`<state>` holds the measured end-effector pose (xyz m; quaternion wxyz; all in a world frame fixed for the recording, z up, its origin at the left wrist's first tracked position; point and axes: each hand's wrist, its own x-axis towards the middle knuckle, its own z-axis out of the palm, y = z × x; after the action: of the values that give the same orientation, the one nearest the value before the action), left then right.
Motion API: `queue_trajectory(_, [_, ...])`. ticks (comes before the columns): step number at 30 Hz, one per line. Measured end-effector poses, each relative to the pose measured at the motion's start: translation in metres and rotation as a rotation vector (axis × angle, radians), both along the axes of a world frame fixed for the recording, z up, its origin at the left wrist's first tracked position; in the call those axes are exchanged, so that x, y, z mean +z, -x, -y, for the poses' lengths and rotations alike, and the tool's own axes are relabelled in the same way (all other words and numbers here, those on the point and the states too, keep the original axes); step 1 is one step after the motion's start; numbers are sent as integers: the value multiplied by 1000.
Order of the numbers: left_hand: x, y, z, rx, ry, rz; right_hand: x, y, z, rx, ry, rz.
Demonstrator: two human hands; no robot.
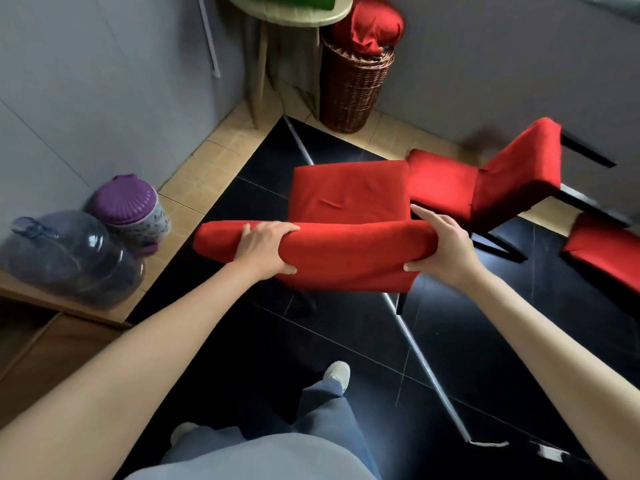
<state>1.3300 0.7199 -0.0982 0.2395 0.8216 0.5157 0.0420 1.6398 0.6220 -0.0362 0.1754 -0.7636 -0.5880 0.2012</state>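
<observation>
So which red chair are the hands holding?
The nearest red chair, in the middle: left hand and right hand grip its backrest. The chair beside it and the one at the edge are untouched.

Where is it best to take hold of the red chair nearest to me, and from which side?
Grip the top of the backrest, coming from behind the red chair. That padded edge is the nearest, highest part, and narrow enough for fingers to wrap over. The left hand and right hand hold it so, set apart, which likely keeps it balanced.
</observation>
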Motion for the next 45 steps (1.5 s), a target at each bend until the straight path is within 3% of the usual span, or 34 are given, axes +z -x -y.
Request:
queue_trajectory(10, [6, -16, -17, -131, -63, 50, -9, -16, 9, -60, 0, -3])
queue_trajectory(20, [12, 4, -39, -223, -103, -24, -12, 10, 3, -74, -48, -41])
queue_trajectory(27, [-3, 21, -27, -129, -128, 154, -13, 11, 6, -88, -75, -68])
queue_trajectory(37, [-5, 16, -35, -237, -315, 28, -14, 1, 10, -84, -8, -61])
queue_trajectory(45, [-2, 5, -20, -232, -315, -10, -13, -16, -2, -98, -3, -108])
